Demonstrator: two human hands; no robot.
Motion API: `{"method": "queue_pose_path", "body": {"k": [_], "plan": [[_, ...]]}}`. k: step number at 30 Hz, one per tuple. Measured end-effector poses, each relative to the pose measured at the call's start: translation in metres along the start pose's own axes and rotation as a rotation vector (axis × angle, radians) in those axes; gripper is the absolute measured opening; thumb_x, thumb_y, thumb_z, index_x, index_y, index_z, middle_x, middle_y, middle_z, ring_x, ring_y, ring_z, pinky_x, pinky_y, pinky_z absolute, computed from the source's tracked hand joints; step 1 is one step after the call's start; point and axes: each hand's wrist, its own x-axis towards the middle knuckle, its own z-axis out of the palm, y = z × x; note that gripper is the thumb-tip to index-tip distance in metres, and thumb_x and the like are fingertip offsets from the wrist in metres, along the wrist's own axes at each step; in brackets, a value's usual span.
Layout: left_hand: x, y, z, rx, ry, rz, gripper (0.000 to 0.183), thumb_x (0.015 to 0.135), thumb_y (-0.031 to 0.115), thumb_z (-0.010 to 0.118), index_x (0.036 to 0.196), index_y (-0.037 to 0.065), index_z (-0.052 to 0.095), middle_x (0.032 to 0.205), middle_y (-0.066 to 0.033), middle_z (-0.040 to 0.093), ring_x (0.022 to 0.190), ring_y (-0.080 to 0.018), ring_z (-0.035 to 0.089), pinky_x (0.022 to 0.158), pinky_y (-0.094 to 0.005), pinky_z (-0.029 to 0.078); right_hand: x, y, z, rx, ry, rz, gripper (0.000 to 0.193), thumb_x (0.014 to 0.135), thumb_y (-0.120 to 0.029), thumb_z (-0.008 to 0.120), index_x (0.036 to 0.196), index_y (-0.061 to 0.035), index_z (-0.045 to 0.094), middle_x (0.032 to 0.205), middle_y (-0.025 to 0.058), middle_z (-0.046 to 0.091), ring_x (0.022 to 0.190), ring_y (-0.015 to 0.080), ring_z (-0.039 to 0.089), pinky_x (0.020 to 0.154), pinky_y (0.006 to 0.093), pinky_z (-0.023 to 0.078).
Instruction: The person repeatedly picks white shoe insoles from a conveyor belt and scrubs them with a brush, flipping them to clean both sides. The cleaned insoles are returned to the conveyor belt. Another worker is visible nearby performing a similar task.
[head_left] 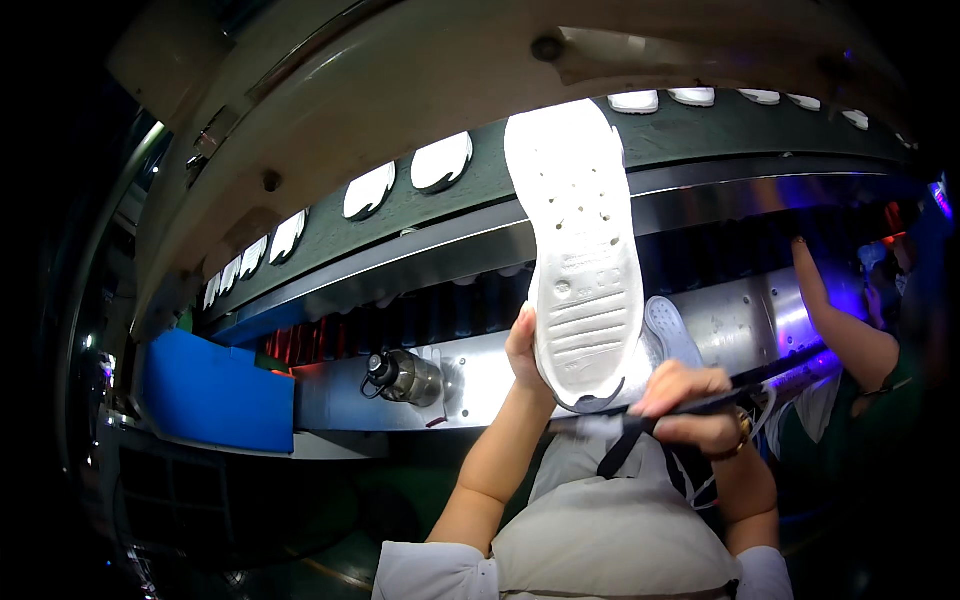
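Observation:
A large white shoe sole point(585, 260) stands up in front of me, with small holes in its forepart and ridges across its heel. My left hand point(524, 348) is closed on its left edge near the heel. Just below and right of the heel, my right hand point(690, 405) is wrapped round a brush point(590, 426) with a dark handle. The brush's pale tip points left, beneath the heel; motion blurs it, and I cannot tell whether it touches the sole. Behind my right hand, a white shoe piece with holes point(672, 332) rests on the metal ledge, partly hidden.
Ahead, several white soles point(442, 162) lie on a dark green belt point(320, 245) under an overhanging machine cover point(400, 90). A dark bottle point(408, 378) stands on the metal ledge point(480, 365), left of my arm. Farther left is a blue panel point(215, 395). Another person's arm point(838, 320) reaches in at right.

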Motion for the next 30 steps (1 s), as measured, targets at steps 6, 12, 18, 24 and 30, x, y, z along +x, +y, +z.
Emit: {"method": "queue_pose_path", "body": {"k": [6,12,18,24,30], "plan": [[0.007,0.020,0.021,0.035,-0.072,-0.110,0.053,0.077,0.029,0.047,0.116,-0.005,0.039,0.105,-0.0194,0.053,0.091,-0.0264,0.056,0.081,-0.0351,0.045,0.034,-0.015,-0.020,-0.297,-0.371,0.041,0.016,0.066,-0.002,0.066,0.081,0.0014,0.062,0.083,0.0118,0.063,0.075,0.0185,0.061,0.069,0.0249,0.047],[0.014,0.030,0.041,0.178,-0.001,-0.427,0.047,0.076,0.027,0.051,0.112,-0.002,0.044,0.099,-0.0156,0.055,0.087,-0.0207,0.056,0.077,-0.0310,0.044,0.039,-0.018,-0.030,-0.360,-0.385,0.038,0.016,0.067,-0.001,0.065,0.082,0.0008,0.061,0.084,0.0107,0.062,0.078,0.0182,0.061,0.070,0.0255,0.047],[0.013,0.030,0.038,0.194,0.140,-0.721,0.041,0.079,0.027,0.052,0.111,0.001,0.048,0.101,-0.0133,0.055,0.089,-0.0183,0.054,0.076,-0.0294,0.043,0.036,-0.030,-0.028,-0.388,-0.611,0.043,0.019,0.065,0.001,0.066,0.083,-0.0018,0.061,0.084,0.0108,0.062,0.081,0.0211,0.061,0.073,0.0284,0.048],[0.016,0.030,0.036,0.370,0.148,-0.883,0.044,0.078,0.026,0.055,0.112,-0.001,0.047,0.100,-0.0142,0.055,0.087,-0.0171,0.056,0.076,-0.0291,0.045,0.035,-0.021,-0.039,-0.489,-0.701,0.163,0.016,0.068,-0.003,0.063,0.084,-0.0034,0.059,0.087,0.0087,0.062,0.083,0.0219,0.060,0.074,0.0287,0.046],[0.010,0.035,0.037,0.395,0.188,-0.921,0.044,0.078,0.027,0.056,0.111,-0.001,0.048,0.097,-0.0141,0.056,0.080,-0.0168,0.057,0.070,-0.0283,0.047,0.029,-0.022,-0.047,-0.538,-0.593,0.104,0.012,0.069,-0.007,0.060,0.081,-0.0046,0.060,0.087,0.0093,0.061,0.082,0.0242,0.059,0.072,0.0308,0.046]]}}
